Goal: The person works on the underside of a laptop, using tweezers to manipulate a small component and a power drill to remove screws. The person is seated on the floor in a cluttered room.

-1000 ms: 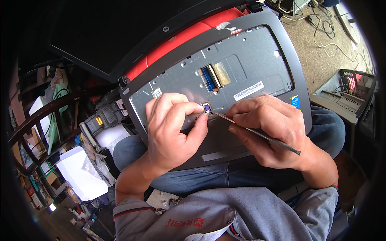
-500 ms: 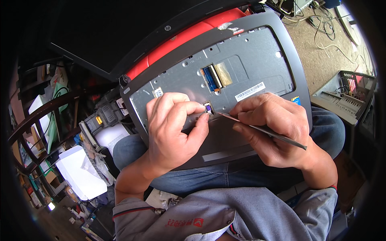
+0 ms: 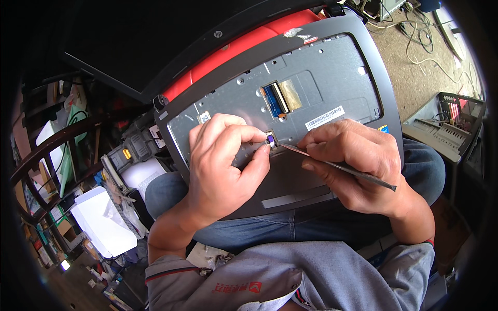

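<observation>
A laptop base (image 3: 342,72) with its keyboard area bare down to the grey metal plate rests across my lap. In a small opening just above the touchpad area sits a short ribbon cable (image 3: 271,140) with a purple-blue end. My left hand (image 3: 223,160) pinches at the cable's left edge, thumb and forefinger nearly together. My right hand (image 3: 358,166) grips slim metal tweezers (image 3: 353,172), whose pointed tip reaches the right side of that opening. A wider blue ribbon cable (image 3: 273,101) shows in a larger opening farther up the plate.
The dark laptop screen (image 3: 145,46) stands open at the far side, with something red (image 3: 249,36) by the hinge. An opened metal case (image 3: 441,124) lies at right, near loose cables (image 3: 415,36) on the floor. A white box (image 3: 106,223) and clutter fill the left.
The laptop base has shifted slightly to the right. The tweezers have turned a little in my right hand, and my left fingers stay at the small ribbon cable.
</observation>
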Motion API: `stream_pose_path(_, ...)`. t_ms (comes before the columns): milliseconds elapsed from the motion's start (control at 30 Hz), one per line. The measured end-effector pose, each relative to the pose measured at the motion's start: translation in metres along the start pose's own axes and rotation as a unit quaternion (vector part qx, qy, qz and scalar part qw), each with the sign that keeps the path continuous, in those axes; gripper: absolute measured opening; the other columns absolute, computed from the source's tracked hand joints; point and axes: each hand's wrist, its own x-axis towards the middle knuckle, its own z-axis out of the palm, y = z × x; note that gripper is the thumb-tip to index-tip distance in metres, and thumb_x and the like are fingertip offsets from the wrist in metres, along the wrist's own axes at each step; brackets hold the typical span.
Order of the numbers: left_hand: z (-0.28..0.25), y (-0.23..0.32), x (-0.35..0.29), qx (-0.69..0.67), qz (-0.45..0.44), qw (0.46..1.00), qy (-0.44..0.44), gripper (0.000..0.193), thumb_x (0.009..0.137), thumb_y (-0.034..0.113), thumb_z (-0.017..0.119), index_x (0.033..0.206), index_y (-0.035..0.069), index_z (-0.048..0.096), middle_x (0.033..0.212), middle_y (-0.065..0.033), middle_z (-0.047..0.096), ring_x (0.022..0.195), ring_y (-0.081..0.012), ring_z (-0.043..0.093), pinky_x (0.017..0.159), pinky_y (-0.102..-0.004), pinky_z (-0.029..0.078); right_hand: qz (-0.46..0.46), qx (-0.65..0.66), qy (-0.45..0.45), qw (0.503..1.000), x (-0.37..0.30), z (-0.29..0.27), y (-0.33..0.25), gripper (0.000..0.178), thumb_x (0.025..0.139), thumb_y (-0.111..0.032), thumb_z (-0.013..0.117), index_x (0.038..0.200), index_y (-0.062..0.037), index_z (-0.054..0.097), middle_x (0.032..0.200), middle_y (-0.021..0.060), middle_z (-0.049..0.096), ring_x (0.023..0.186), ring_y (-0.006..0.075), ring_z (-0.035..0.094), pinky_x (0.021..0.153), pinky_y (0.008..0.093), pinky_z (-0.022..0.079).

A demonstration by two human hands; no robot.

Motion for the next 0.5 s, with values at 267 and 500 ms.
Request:
stream_pose_path(267,0.001,-0.0027,0.0005,0.006,0.015,1.0,0.005,0.022,0.069,-0.002,0.074,0.087,0.006,0.066,0.09,-0.006,0.059,0.082,-0.0189,0.053,0.072,-0.0284,0.043,-0.013,0.0,-0.005,1.0,0.0006,0.0003,0.0008,0.019,0.072,0.009,0.074,0.081,0.0008,0.06,0.087,0.0131,0.069,0.078,0.0269,0.07,0.064,0.0326,0.055)
stream_pose_path(500,-0.0027,-0.0017,0.0022,-0.001,0.008,1.0,-0.012,0.023,0.068,0.0,0.076,0.089,0.006,0.066,0.09,-0.0068,0.06,0.084,-0.0205,0.055,0.076,-0.0299,0.043,0.017,0.01,0.015,1.0,0.0001,0.003,-0.001,0.019,0.073,0.005,0.076,0.081,-0.0003,0.059,0.086,0.014,0.069,0.077,0.0269,0.071,0.063,0.0317,0.055)
